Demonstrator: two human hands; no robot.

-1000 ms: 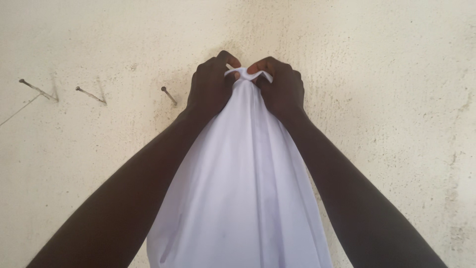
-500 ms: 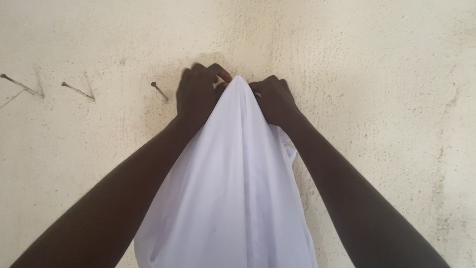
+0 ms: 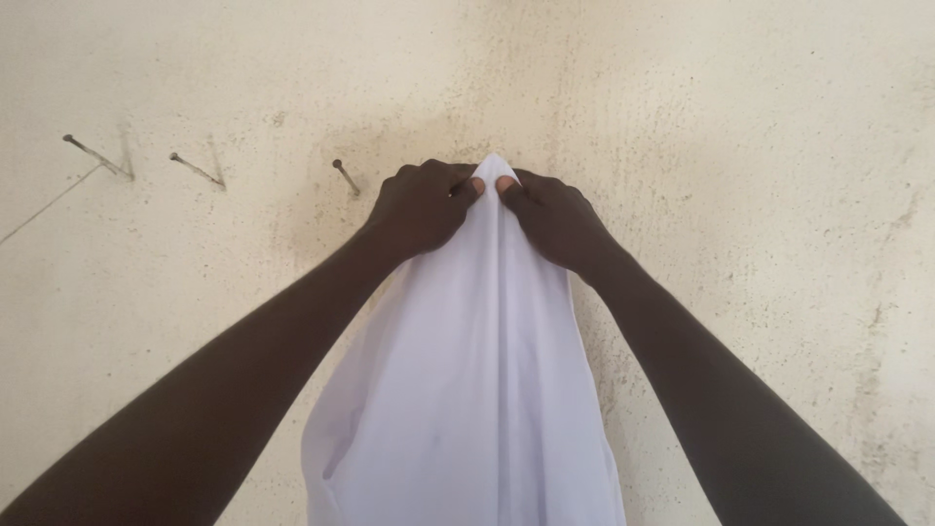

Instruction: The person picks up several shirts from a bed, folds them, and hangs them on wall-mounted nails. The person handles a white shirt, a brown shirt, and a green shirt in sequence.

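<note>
A white cloth hangs down against a cream, stained wall, gathered to a point at the top. My left hand grips the cloth's top from the left side. My right hand grips it from the right, thumbs nearly touching at the peak. Both hands press close to the wall. Whatever the cloth's peak rests on is hidden behind the fabric and fingers.
Three metal nails stick out of the wall to the left: one just beside my left hand, another farther left, and a third near the left edge. A thin line runs down-left from the third.
My hands moved from pinching the cloth's bunched top to gripping it just under its peak. The cloth now forms a smooth point over the spot on the wall.
</note>
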